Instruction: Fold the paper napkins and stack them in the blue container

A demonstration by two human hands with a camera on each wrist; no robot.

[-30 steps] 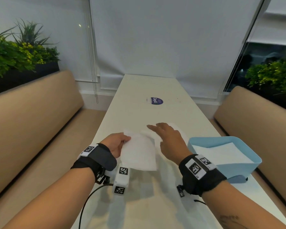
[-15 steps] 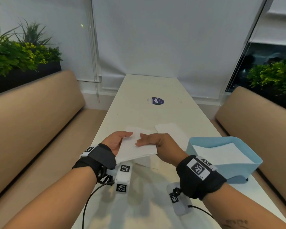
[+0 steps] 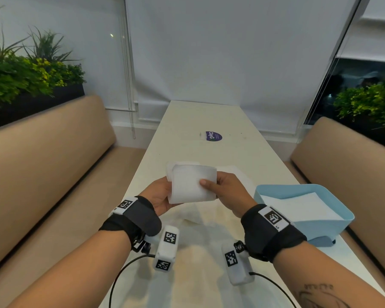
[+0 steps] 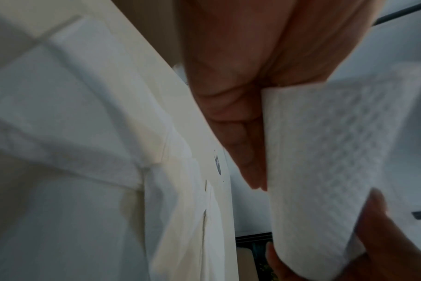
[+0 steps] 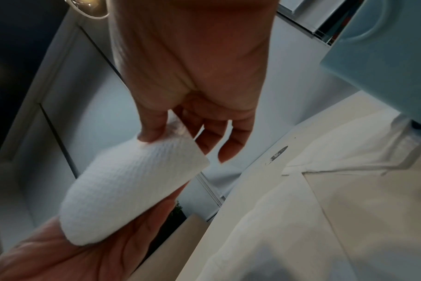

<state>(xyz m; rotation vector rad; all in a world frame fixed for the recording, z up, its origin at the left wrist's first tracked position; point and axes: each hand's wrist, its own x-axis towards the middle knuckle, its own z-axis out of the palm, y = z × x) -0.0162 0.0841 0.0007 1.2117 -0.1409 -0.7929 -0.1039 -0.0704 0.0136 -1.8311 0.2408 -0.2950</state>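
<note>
**Folded napkin, held in two hands**

Item: one white embossed napkin (image 3: 191, 185), folded over with a rounded crease, held up clear of the tabletop (image 3: 209, 112).

Support: left hand (image 3: 159, 197), palm up under the napkin's lower left corner. Its fingers (image 4: 243, 144) lie straight and pressed together along the crease. The thumb is hidden by the paper.

Grip: right hand (image 3: 228, 192), thumb on the upper face and forefinger beneath, pinching the napkin's right edge. The other fingers (image 5: 228, 144) hang spread and touch nothing.

Receptacle: pale blue container (image 3: 320, 227), on the tabletop off the little-finger side of the right hand, well apart from the fingertips. A flat white stack (image 3: 298, 205) lies inside. Its near wall is partly covered by the right wrist.

Stock: loose napkins (image 3: 238, 172), flat on the tabletop below and just past both sets of fingertips. Their edges blend into the pale surface, so the number cannot be told.

Writing: a round purple sticker (image 3: 213, 136), far beyond the fingertips, reads "ClayG". A smaller line on it is too small to read. The wrist bands (image 3: 273, 227) carry black-and-white square code tags. The small letters on the right tag are not clearly legible.

Blur: the left wrist view is soft throughout.
</note>
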